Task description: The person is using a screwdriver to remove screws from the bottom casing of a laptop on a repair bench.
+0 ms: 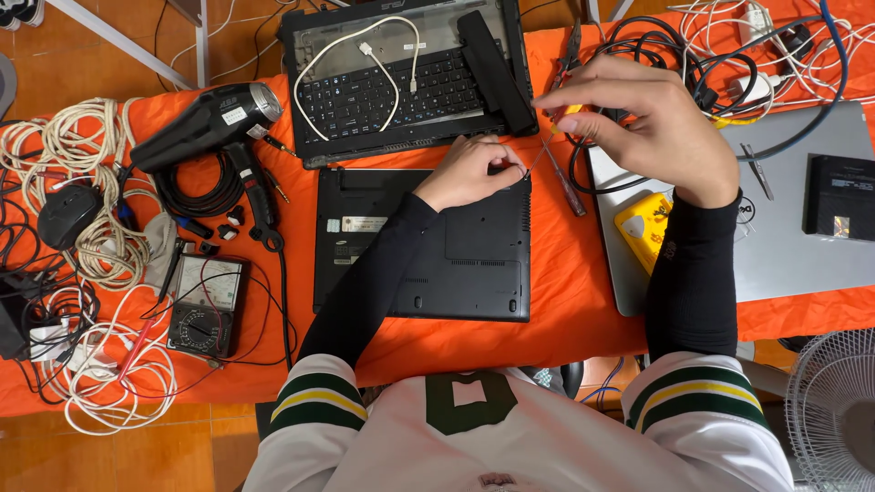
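Note:
A black laptop (474,264) lies upside down on the orange table cover (574,301) in front of me. My left hand (469,171) rests on the laptop's far right corner, fingers curled and pinched at the thin metal tip of a screwdriver (540,157). My right hand (652,123) is raised above the table and grips the screwdriver's yellow handle between thumb and fingers. The shaft slants down from right hand to left hand. Whether a screw sits under the tip is hidden by my fingers.
A second open black laptop (401,82) with a white cable across it lies behind. A silver laptop (802,246), yellow box (645,228), black heat gun (210,123), multimeter (205,305), black mouse (64,214), another screwdriver (567,187), cable tangles and a fan (834,410) surround the work.

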